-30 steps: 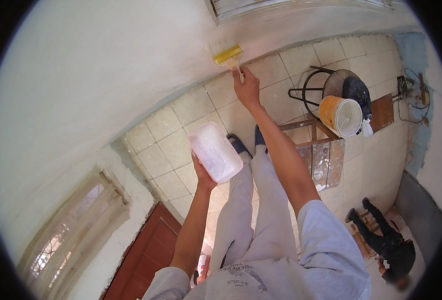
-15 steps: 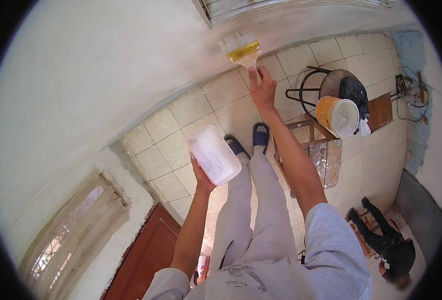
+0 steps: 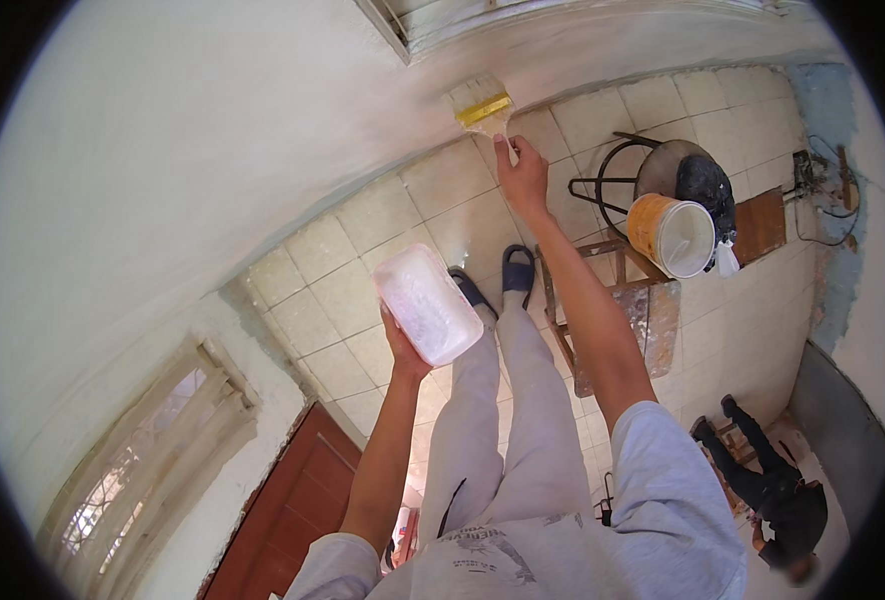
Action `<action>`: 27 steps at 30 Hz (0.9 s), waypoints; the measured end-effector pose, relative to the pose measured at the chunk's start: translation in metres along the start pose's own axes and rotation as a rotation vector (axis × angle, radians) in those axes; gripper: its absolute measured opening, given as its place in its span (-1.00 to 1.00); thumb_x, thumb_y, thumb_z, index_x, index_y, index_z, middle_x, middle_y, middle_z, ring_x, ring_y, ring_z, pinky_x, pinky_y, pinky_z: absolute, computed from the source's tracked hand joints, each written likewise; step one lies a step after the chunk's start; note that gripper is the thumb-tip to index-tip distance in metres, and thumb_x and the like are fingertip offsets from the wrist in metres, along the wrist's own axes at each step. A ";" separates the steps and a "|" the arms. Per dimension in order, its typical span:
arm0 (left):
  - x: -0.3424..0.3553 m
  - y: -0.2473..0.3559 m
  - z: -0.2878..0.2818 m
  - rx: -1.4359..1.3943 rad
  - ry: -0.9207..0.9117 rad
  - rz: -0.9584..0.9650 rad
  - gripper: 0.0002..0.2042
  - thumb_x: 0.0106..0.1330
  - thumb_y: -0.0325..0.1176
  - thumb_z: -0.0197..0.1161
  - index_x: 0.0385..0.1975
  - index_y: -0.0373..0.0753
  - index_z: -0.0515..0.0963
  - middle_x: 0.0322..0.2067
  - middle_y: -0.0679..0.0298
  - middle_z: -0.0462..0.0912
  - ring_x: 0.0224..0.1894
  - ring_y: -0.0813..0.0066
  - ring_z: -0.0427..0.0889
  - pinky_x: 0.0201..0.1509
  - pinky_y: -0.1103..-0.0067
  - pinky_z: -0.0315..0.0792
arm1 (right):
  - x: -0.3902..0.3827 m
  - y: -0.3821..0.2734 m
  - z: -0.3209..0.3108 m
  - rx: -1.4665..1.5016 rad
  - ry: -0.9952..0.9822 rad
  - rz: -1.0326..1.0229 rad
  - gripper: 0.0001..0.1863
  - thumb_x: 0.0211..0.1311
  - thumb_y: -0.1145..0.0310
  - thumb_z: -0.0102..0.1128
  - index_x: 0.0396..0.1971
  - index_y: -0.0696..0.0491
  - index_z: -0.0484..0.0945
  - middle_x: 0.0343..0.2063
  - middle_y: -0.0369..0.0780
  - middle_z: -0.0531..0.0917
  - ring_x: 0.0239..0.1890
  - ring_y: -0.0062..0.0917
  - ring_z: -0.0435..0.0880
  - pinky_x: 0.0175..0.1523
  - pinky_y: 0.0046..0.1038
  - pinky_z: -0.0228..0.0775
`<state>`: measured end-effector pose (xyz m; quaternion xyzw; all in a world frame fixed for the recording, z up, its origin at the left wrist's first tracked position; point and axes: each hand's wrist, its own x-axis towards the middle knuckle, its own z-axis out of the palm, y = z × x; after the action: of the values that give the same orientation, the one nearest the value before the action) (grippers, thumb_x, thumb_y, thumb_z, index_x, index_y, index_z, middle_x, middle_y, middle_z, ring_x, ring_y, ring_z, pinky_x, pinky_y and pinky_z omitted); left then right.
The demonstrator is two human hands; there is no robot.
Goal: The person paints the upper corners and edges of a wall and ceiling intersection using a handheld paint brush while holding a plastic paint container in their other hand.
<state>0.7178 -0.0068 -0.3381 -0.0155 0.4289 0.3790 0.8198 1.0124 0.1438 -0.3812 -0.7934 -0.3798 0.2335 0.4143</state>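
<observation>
My right hand (image 3: 524, 178) is closed round the handle of a wide paintbrush (image 3: 484, 108) with a yellow band. The brush's pale bristles point up and left, at the whitish wall (image 3: 292, 110); whether they touch it I cannot tell. In my left hand (image 3: 403, 345) is a shallow pinkish-white tray (image 3: 428, 305), gripped along its lower left side. A white coating smears the inside of the tray. My left thumb and fingers are partly hidden by it.
To the right, an orange-and-white bucket (image 3: 684, 240) stands by a paint-spattered wooden stool (image 3: 647, 325). Beyond is a round stool (image 3: 662, 170) with a black bag (image 3: 707, 198). A person in black (image 3: 787, 500) is at the lower right. A reddish door (image 3: 292, 500) stands lower left.
The brush has shifted slightly left and down along the wall. The tray stays nearly where it was, still in my left hand.
</observation>
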 end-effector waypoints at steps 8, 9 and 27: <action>0.002 -0.009 0.010 0.038 0.050 0.045 -0.20 0.49 0.42 -0.13 0.51 -0.06 0.23 0.35 0.20 0.48 0.31 0.16 0.56 0.38 0.14 0.51 | 0.004 -0.021 0.006 0.277 0.065 -0.055 -0.57 0.49 0.09 0.24 -0.30 0.24 0.60 -0.46 0.10 0.65 -0.36 0.10 0.65 -0.22 -0.14 0.46; 0.003 -0.010 0.009 0.035 0.054 0.052 -0.20 0.49 0.42 -0.14 0.50 -0.07 0.24 0.35 0.20 0.49 0.31 0.16 0.56 0.38 0.15 0.51 | 0.006 -0.021 0.009 0.282 0.061 -0.052 -0.57 0.49 0.09 0.24 -0.30 0.24 0.60 -0.46 0.10 0.65 -0.36 0.10 0.65 -0.22 -0.14 0.46; 0.029 -0.028 0.029 -0.076 -0.002 0.040 -0.25 0.55 0.36 -0.21 0.50 -0.10 0.24 0.35 0.20 0.50 0.31 0.17 0.57 0.39 0.17 0.50 | -0.004 -0.038 -0.009 0.292 -0.008 -0.060 -0.60 0.49 0.12 0.24 -0.33 0.20 0.56 -0.52 0.07 0.62 -0.42 0.11 0.62 -0.31 -0.11 0.42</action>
<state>0.7656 0.0011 -0.3493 -0.0374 0.4135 0.4112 0.8115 1.0005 0.1501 -0.3440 -0.7121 -0.3672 0.2770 0.5305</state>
